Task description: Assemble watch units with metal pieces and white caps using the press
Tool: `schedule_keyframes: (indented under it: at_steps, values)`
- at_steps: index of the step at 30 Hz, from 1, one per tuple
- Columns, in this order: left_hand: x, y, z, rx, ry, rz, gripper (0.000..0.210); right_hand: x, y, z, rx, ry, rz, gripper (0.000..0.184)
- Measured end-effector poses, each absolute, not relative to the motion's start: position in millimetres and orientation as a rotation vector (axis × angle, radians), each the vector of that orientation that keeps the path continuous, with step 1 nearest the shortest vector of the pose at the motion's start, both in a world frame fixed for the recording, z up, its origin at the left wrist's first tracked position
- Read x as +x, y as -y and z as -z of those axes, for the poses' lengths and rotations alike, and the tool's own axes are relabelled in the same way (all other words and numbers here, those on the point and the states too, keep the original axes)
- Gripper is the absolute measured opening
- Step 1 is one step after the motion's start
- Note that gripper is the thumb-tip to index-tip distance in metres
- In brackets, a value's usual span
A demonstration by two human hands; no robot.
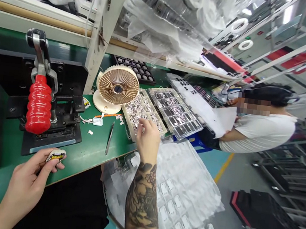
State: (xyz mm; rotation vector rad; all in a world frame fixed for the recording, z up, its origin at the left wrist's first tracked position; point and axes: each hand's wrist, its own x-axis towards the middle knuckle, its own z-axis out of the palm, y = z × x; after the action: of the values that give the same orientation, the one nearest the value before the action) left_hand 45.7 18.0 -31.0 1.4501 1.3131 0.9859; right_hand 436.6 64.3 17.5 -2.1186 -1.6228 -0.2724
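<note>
My left hand is closed around a smartwatch case, a small rounded light housing with dark and yellow parts showing inside. It is held just over the front edge of the green bench top. My right hand reaches over the near side of a cream tray full of small white and pinkish parts. Its thumb and forefinger are drawn together; anything between them is too small to make out. Between my hands, metal tweezers lie on the bench.
A black toggle press with a red handle stands at the left. A cream desk fan stands behind the tweezers. Beyond the tray is a clear compartment box. White bagged pieces lie at lower right. A person sits further right.
</note>
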Motion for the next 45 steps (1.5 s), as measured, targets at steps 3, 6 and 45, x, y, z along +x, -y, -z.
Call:
schedule_keyframes:
  at_steps: [3,6,45]
  values:
    - [46,-18,31,1.438,-1.316,-0.962,0.036,456,-88,-28,-2.148,1.728,0.203,0.033]
    - [46,-19,32,1.443,-1.316,-0.952,0.037,461,-109,-31,-2.150,1.864,0.128,0.029]
    - [37,-21,30,1.631,-1.289,-0.906,0.031,482,-105,-8,-1.882,1.201,0.196,0.021]
